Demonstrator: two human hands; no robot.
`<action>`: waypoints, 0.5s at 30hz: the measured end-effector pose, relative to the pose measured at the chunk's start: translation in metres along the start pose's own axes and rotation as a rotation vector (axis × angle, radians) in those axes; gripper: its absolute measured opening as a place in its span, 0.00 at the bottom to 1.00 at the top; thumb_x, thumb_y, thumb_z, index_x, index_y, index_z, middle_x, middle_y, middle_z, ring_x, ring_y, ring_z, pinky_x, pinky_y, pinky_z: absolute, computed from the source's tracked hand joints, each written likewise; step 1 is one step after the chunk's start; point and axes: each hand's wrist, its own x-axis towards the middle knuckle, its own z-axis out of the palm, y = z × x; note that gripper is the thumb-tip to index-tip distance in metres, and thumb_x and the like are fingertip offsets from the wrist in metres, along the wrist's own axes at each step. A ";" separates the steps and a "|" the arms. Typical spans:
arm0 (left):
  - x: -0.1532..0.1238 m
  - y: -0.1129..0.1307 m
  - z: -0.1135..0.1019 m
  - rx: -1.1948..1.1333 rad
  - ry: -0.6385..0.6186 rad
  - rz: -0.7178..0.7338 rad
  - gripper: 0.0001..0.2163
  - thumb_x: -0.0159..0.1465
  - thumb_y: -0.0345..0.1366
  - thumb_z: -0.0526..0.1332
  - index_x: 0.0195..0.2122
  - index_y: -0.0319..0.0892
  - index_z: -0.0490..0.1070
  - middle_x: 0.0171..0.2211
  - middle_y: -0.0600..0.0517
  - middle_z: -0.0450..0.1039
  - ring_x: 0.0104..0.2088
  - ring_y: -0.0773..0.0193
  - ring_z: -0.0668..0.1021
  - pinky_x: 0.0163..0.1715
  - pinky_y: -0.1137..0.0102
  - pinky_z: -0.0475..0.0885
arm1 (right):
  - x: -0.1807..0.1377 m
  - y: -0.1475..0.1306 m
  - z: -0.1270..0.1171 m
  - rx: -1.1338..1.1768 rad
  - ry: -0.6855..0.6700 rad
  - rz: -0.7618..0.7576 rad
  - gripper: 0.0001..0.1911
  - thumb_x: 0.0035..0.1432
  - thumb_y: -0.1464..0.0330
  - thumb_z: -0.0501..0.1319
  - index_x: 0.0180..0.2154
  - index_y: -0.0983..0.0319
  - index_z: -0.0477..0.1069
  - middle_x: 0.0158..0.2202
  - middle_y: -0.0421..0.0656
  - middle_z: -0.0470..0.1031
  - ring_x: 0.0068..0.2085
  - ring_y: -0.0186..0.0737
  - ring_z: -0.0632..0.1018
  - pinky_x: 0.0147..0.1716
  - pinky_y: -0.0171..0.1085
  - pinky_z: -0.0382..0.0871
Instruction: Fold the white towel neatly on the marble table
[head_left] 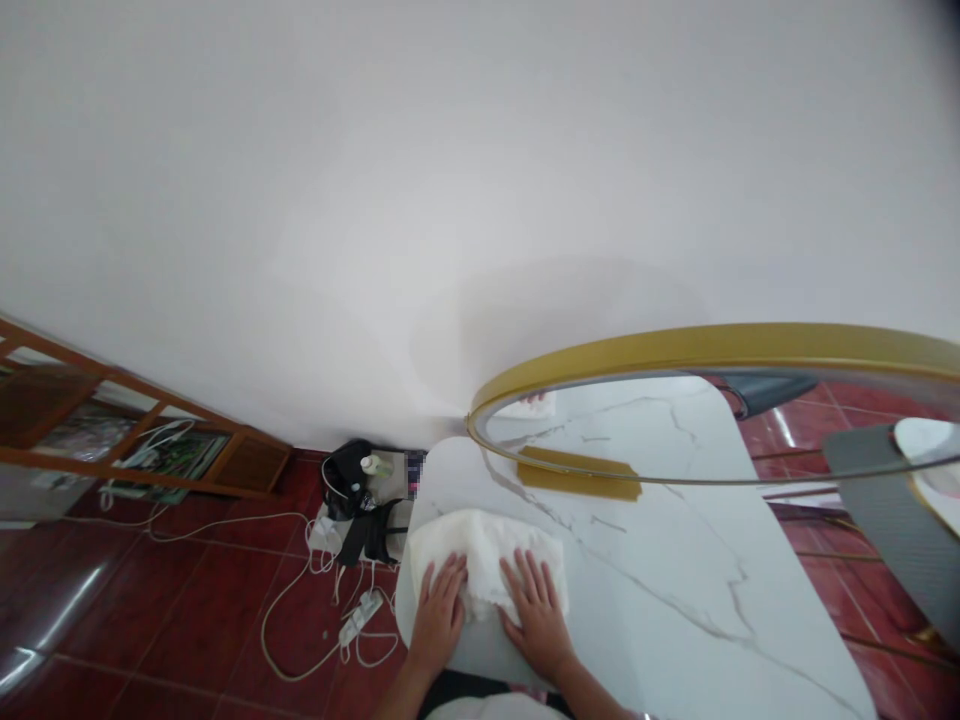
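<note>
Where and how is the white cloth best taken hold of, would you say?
The white cloth is probably best pinched along its near edge, coming from the wearer's side: it lies spread low on the marbled table, and the left hand and right hand, both laid on it, reach across that edge.

The white cloth [484, 545] is presenting a matt, fleecy surface, while the smooth, stone-veined tabletop [626, 600] is showing a soft sheen. The mirror [645, 425] is exhibiting glossy, reflective glass, its gold frame [637, 354] and foot [585, 488] displaying a smooth, metal-like finish. The red tiled floor [191, 610] is gleaming in bright streaks, the brown shelf unit [251, 465] is looking wooden, and the pale wall [450, 200] is appearing smooth and matt.
</note>
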 end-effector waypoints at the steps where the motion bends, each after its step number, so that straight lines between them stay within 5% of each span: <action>1: -0.006 0.003 0.002 0.016 -0.020 0.021 0.29 0.57 0.23 0.48 0.60 0.46 0.55 0.62 0.53 0.54 0.63 0.61 0.55 0.62 0.53 0.48 | -0.010 0.006 -0.002 0.006 -0.015 -0.034 0.35 0.60 0.55 0.49 0.64 0.53 0.38 0.66 0.42 0.43 0.64 0.51 0.49 0.60 0.53 0.43; 8: 0.013 0.046 -0.009 0.007 -0.257 0.260 0.30 0.56 0.24 0.50 0.61 0.53 0.53 0.64 0.58 0.49 0.64 0.63 0.53 0.62 0.56 0.48 | -0.066 0.085 -0.028 -0.004 -0.039 -0.092 0.35 0.59 0.54 0.50 0.64 0.53 0.39 0.65 0.41 0.43 0.64 0.49 0.52 0.60 0.49 0.45; 15: 0.066 0.155 0.006 -0.156 -0.477 0.509 0.26 0.60 0.30 0.52 0.59 0.57 0.53 0.64 0.60 0.50 0.63 0.63 0.54 0.61 0.56 0.48 | -0.175 0.175 -0.051 -0.072 0.052 0.063 0.36 0.57 0.53 0.53 0.63 0.52 0.42 0.64 0.39 0.48 0.62 0.48 0.57 0.59 0.46 0.48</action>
